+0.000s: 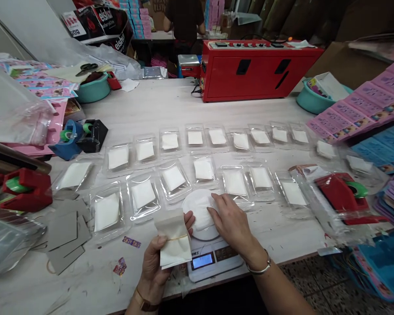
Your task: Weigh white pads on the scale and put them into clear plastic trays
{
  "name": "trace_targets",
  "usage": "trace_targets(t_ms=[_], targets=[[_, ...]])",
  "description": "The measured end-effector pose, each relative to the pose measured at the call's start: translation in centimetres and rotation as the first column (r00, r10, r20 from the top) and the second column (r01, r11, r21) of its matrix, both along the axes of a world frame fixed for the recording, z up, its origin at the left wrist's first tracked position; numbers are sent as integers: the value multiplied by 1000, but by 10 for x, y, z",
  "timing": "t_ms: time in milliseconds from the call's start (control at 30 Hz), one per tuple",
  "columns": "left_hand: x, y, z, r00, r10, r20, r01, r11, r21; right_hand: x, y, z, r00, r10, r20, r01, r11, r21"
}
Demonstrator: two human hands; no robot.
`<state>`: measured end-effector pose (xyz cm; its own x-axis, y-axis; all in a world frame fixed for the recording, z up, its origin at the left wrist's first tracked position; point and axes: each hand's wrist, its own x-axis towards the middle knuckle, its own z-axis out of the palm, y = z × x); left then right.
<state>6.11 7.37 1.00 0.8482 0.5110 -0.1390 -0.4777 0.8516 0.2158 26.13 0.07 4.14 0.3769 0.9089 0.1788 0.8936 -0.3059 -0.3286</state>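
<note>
In my left hand (pixel 157 258) is a bundle of white paper sheets (pixel 174 249) with a rubber band round it, held upright in front of the scale. My right hand (pixel 231 218) rests over a folded white paper packet (pixel 202 214) on the round plate of a digital kitchen scale (pixel 216 267); its fingers are slightly bent at the packet's right edge. Whether they grip the packet I cannot tell. The scale's display (pixel 202 260) is lit blue. Beyond my hands, clear plastic trays (pixel 144 194) stand in two rows, each with a white square packet in it.
Tape dispensers stand at the left (pixel 28 188) and right (pixel 343 197). Grey cards (pixel 64 232) lie at the left front. A red machine (pixel 259 72) is at the back, near a teal basin (pixel 93 89). Pink boxes (pixel 364 105) are stacked at right. A person (pixel 184 19) works behind.
</note>
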Motion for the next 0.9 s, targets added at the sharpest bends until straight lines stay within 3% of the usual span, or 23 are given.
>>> trace_targets(t_ms=[133,267,367,467,600,700,800,900], targets=[[-8,-7,7,999,11,-37,-11,1000,13,18,6,14,992,16,-125,-12,999,32],[-21,-21,15,998,-27,-59,27,1000,-5,21,31,27,941,190,-281,-212,976,-52],[-23,-31,14,990,-77,-121,74,997,-25,13,52,23,937,253,-243,-291,946,-139],[-17,-36,10,976,-102,-191,97,995,-34,6,65,11,950,243,-196,-280,941,-189],[-13,-38,2,972,-81,-220,66,995,-73,5,71,5,933,234,-274,-293,935,-199],[-14,-38,-1,972,-81,-222,63,994,-87,10,67,14,890,245,-384,-303,948,-98],[-12,-37,2,970,-70,-233,52,995,-85,16,56,30,856,280,-434,-260,960,107],[-10,-36,9,973,-58,-222,43,996,-75,18,38,41,918,323,-230,-265,931,250]])
